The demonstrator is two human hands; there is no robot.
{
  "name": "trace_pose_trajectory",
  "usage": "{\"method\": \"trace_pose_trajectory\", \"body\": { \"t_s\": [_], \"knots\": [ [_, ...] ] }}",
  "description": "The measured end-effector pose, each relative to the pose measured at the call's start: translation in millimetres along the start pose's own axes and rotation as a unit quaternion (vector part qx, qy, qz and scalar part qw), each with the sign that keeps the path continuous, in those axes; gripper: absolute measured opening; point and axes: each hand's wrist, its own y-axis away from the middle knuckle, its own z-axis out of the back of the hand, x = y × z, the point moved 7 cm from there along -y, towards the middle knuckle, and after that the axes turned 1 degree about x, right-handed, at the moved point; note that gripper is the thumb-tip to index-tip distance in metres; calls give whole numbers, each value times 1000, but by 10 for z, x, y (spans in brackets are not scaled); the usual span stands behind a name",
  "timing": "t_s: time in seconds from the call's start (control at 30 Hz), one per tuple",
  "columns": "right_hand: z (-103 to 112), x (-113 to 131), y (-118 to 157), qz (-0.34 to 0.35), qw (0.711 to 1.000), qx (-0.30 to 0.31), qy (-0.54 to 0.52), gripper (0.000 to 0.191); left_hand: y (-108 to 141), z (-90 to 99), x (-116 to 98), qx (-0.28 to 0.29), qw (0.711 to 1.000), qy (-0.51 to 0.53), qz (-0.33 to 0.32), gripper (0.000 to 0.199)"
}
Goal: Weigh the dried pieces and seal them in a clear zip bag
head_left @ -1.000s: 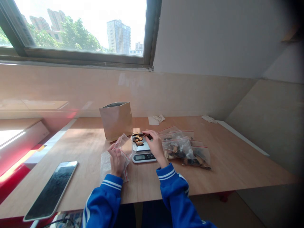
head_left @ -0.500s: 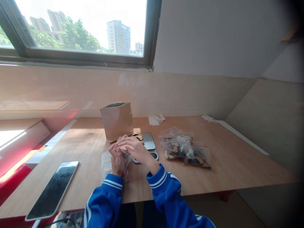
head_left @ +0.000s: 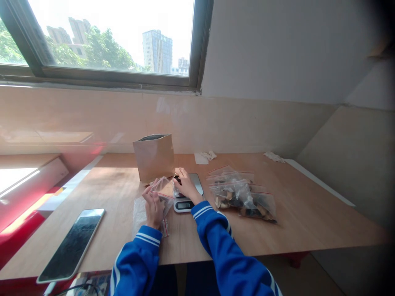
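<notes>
My left hand [head_left: 153,209] is closed on a clear zip bag [head_left: 163,187], whose mouth gapes toward the scale. More clear bags with red strips [head_left: 140,213] lie flat beneath that hand. Over the kitchen scale [head_left: 195,181], my right hand [head_left: 186,183] has its fingers curled round dark and tan dried slices [head_left: 176,178], which look like dried mushroom. The fingers partly cover the slices. The scale's small display faces me, its digits too small to read. Behind my left hand stands an open brown paper pouch [head_left: 155,158].
Several filled zip bags of dried slices [head_left: 242,199] lie right of the scale. A phone [head_left: 72,244] with a cable rests at the table's left. White crumpled paper [head_left: 206,156] lies near the wall, below the window [head_left: 117,41].
My right hand has left the bag and moved right, onto the slices on the scale. The bag in my left hand now shows its open mouth. The view has shifted slightly.
</notes>
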Motion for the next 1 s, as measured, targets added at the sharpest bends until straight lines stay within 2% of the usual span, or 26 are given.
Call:
{"method": "trace_pose_trajectory", "body": {
  "t_s": [0.13,0.27,0.43,0.6,0.73,0.83,0.93,1.0],
  "knots": [
    [-69,-33,-21,0,1000,21,21,31,-4,16,20,0,1000,-12,22,32],
    [-43,-19,42,-17,998,23,50,23,-4,0,-11,8,1000,-16,-2,31],
    [-6,5,91,-39,989,10,141,21,4,8,13,2,1000,-13,5,30],
    [49,-17,123,-57,986,-29,153,13,-1,14,0,1,1000,-12,10,28],
    [177,-46,133,-85,987,-97,95,16,-7,8,-20,3,1000,-11,17,26],
    [321,23,83,-94,982,-162,13,22,-10,15,-28,-3,1000,-16,16,27],
    [424,214,-22,-92,972,-193,-98,29,-10,33,0,-17,999,-10,31,30],
    [429,417,-109,-71,968,-173,-169,32,-9,47,35,-28,999,3,46,31]
  ]
}}
